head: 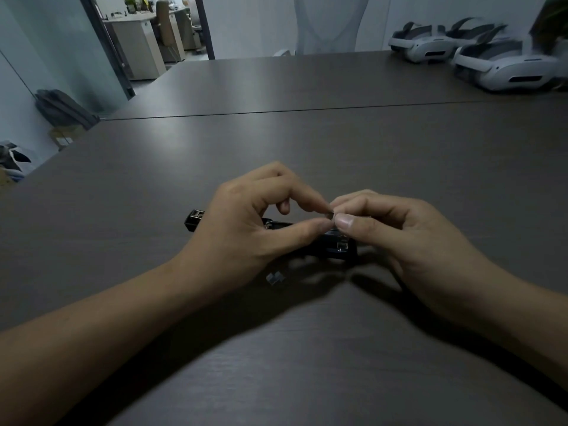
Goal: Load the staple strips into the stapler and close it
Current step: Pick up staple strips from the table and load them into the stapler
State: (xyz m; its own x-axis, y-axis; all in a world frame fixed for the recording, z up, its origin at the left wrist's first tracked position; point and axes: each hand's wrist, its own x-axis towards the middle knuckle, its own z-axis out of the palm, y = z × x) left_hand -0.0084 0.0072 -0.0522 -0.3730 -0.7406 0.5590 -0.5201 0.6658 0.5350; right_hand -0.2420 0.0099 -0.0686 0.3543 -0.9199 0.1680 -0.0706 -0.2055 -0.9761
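A black stapler point(335, 244) lies opened flat on the dark table point(276, 149), its far end point(195, 219) showing left of my left hand. Both hands hover just above it. My left hand point(249, 222) and my right hand point(396, 229) meet fingertip to fingertip and pinch a small silvery staple strip point(331, 215) between thumbs and forefingers. Another short staple strip point(275, 277) lies on the table below my left hand. Most of the stapler's middle is hidden behind my left hand.
Several white VR headsets point(504, 69) sit at the far right of the table. A seam point(276, 112) runs across the tabletop. A white chair back point(330, 23) stands beyond the far edge, and office desks show through a doorway at the upper left.
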